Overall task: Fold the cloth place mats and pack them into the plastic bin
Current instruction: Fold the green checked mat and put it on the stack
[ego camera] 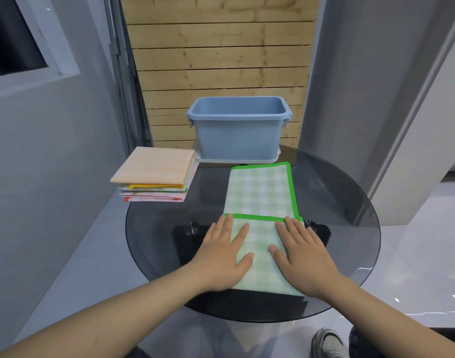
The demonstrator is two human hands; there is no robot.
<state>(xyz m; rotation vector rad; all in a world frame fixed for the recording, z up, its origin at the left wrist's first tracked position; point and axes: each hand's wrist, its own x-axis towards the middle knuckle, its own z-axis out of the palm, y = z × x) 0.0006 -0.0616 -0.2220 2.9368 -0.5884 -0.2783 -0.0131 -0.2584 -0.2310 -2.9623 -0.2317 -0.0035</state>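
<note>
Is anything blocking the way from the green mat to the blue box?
Nothing visible. The green mat lies right before the open blue bin, bare glass table between. The folded stack sits off left.

The bench [350, 215] top is dark smoked glass, smooth and glossy; the green checked place mat [261, 192] is soft matt woven cloth with a bright green sewn border; the stack of folded mats [154, 171] is matt cloth too; the bin [238, 133] is smooth blue plastic with slight sheen; the wall panel [221, 47] behind is rough, knotty wood planks.
</note>
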